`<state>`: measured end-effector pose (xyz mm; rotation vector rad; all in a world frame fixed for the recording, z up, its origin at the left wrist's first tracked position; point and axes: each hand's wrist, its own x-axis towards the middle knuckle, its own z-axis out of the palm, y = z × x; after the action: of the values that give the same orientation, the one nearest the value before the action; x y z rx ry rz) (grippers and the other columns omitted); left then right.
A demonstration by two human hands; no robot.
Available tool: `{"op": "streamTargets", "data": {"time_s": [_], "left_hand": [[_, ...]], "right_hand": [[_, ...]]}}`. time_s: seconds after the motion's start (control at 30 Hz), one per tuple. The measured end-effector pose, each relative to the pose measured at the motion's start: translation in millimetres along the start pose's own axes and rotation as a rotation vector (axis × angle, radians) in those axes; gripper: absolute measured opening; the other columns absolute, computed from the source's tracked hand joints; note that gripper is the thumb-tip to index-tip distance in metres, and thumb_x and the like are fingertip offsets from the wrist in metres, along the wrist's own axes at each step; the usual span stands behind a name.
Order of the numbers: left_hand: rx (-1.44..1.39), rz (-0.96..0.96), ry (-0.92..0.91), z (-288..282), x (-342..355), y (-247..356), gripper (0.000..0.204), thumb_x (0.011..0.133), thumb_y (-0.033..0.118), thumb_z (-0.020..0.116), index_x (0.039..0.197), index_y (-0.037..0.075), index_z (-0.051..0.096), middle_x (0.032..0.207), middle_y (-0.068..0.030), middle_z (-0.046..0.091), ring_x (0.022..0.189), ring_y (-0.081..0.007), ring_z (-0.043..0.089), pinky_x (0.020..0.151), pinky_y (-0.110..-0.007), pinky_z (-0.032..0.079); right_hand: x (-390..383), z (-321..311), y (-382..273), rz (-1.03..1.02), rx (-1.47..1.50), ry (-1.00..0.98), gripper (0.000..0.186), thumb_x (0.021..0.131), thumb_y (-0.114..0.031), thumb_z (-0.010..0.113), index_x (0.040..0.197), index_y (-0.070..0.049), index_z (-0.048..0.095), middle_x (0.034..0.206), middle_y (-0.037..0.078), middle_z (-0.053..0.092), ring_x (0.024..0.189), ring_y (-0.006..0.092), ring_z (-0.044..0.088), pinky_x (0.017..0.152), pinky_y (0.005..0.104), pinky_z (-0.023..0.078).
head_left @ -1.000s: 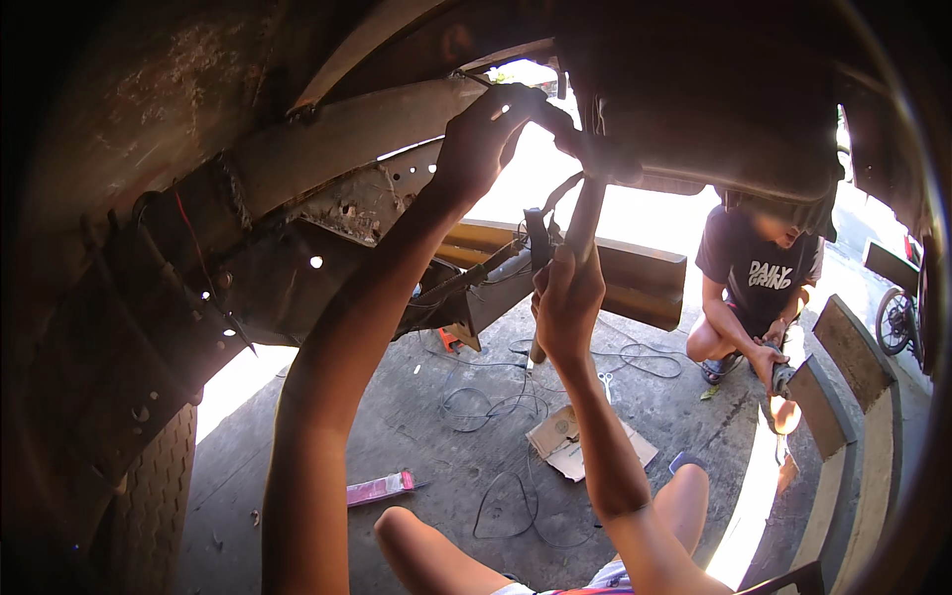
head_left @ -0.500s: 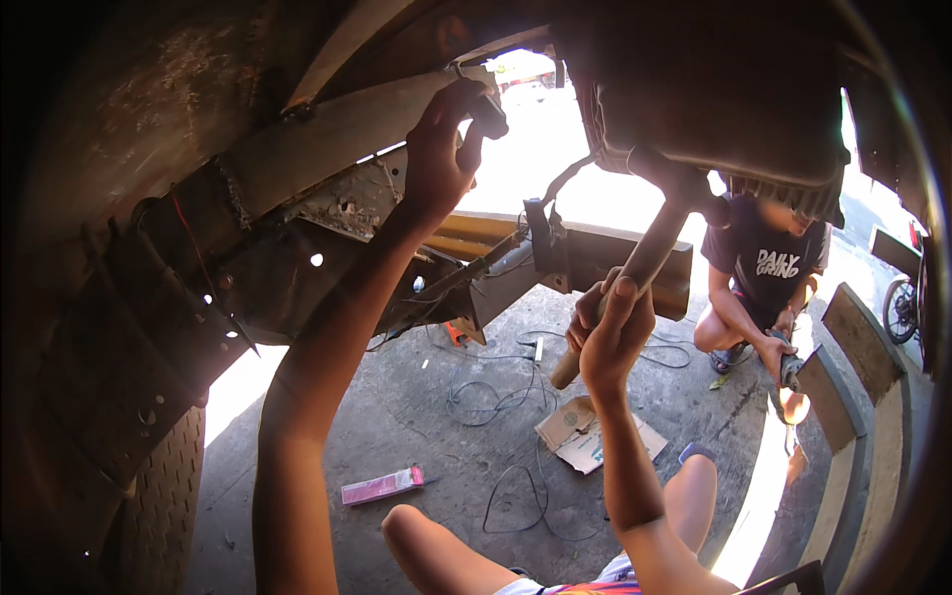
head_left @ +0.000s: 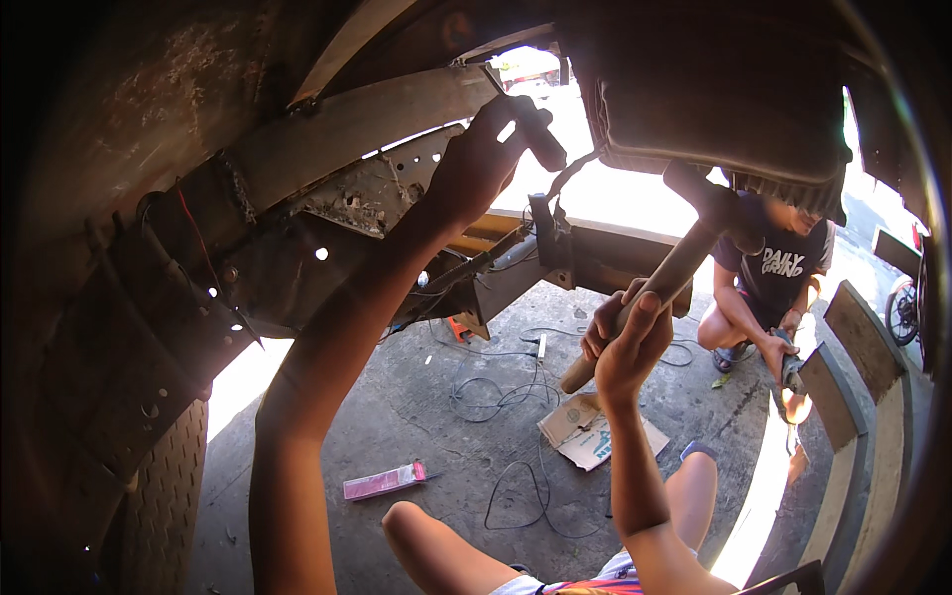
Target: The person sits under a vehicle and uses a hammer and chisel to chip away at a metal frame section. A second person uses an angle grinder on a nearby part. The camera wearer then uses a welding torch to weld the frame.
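Right hand (head_left: 635, 342) wrapped firmly round the wooden-looking handle of a hammer (head_left: 684, 260), fingers curled and thumb along the shaft; handle slants, butt low to the left, dark head up to the right. Left hand (head_left: 476, 164) raised higher, fingers bent in a pinch on a short dark piece (head_left: 546, 142), its far end jutting out to the right; exact kind cannot be told against the glare. Hammer head and short piece stand well apart. Person's bare knees below, seated or squatting, cannot tell which. Overhead, a large dark housing (head_left: 714, 99); hammer head overlaps its lower edge in view, contact unclear. To the left, a long metal beam (head_left: 377, 114), a thin red wire (head_left: 192, 223) hanging beneath, and lower down a treaded tyre (head_left: 164, 496). On the concrete: pink-and-white package (head_left: 385, 481), flattened cardboard (head_left: 605, 436), loops of dark cable (head_left: 491, 407), small orange object (head_left: 459, 329) partly hidden. Beyond, a co-worker (head_left: 744, 297) crouches in a dark shirt, both hands on a tool (head_left: 789, 365), bright glow just below it. Farther right, a spoked wheel (head_left: 900, 312).
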<state>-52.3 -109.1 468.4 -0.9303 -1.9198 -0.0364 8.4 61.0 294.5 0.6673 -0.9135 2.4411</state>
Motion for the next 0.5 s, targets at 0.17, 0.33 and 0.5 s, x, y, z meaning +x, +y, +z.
{"op": "streamTargets", "data": {"time_s": [0.17, 0.33, 0.5], "left_hand": [[-0.233, -0.468, -0.09, -4, 14, 3, 0.034, 0.096, 0.026, 0.052, 0.126, 0.014, 0.06, 0.107, -0.0008, 0.066, 0.072, -0.0088, 0.055, 0.068, -0.027, 0.049], [-0.341, -0.485, -0.036, -1, 19, -3, 0.051, 0.098, 0.049, 0.049, 0.134, 0.013, 0.055, 0.095, 0.0018, 0.07, 0.062, -0.0072, 0.048, 0.065, -0.026, 0.044], [-0.346, -0.383, 0.006, 2, 16, -9, 0.055, 0.098, 0.051, 0.051, 0.135, 0.01, 0.054, 0.093, 0.002, 0.07, 0.061, -0.0067, 0.047, 0.064, -0.025, 0.043]], "right_hand": [[-3, 0, 0, 0.002, 0.04, 0.015, 0.045, 0.103, -0.051, 0.047, 0.093, -0.008, 0.04, 0.055, -0.002, 0.037, 0.038, 0.0033, 0.032, 0.034, 0.0214, 0.026], [-5, -1, 0, 0.016, 0.025, 0.005, 0.046, 0.102, -0.052, 0.048, 0.093, -0.008, 0.04, 0.055, -0.002, 0.037, 0.038, 0.0029, 0.032, 0.034, 0.0211, 0.025], [-6, -1, 1, 0.008, 0.032, 0.0, 0.046, 0.102, -0.053, 0.048, 0.093, -0.008, 0.04, 0.055, -0.002, 0.037, 0.038, 0.0027, 0.031, 0.034, 0.0212, 0.025]]}}
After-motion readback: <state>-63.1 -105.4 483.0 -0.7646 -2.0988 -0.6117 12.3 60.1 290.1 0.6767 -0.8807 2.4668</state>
